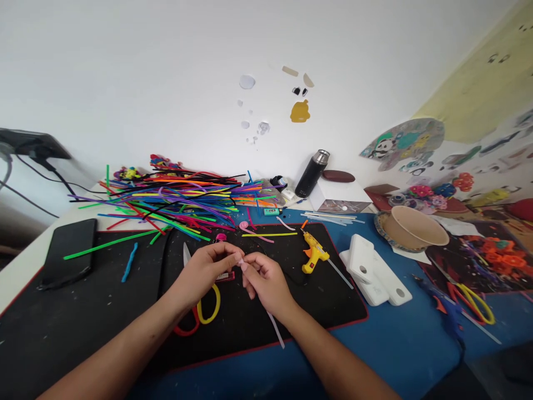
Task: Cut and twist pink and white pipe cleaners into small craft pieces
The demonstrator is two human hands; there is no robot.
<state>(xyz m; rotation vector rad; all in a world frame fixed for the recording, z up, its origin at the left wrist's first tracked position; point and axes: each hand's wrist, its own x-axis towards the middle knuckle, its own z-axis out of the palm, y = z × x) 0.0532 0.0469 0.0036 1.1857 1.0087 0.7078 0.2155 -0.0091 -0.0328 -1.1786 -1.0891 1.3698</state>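
Note:
My left hand [208, 269] and my right hand [268, 283] meet over the black mat [333, 305], thumbs and fingers pinched together. Between the fingertips is one end of a pale lilac pipe cleaner [276, 331]; its tail comes out below my right hand. The fingers hide most of the pinched end. Under my left hand lie scissors [214, 308] with red and yellow handles, partly covered. Just beyond the hands are a pink coil [244, 225] with a tail, a small magenta piece [220, 237] and a yellow pipe cleaner [270, 234].
A yellow glue gun [312, 253] lies right of my hands, near white power banks [377, 272]. Colourful pipe cleaners [183, 194] are heaped along the wall. A black phone [70, 250] is at left; a dark bottle [312, 173] and a bowl [416, 228] stand at the back.

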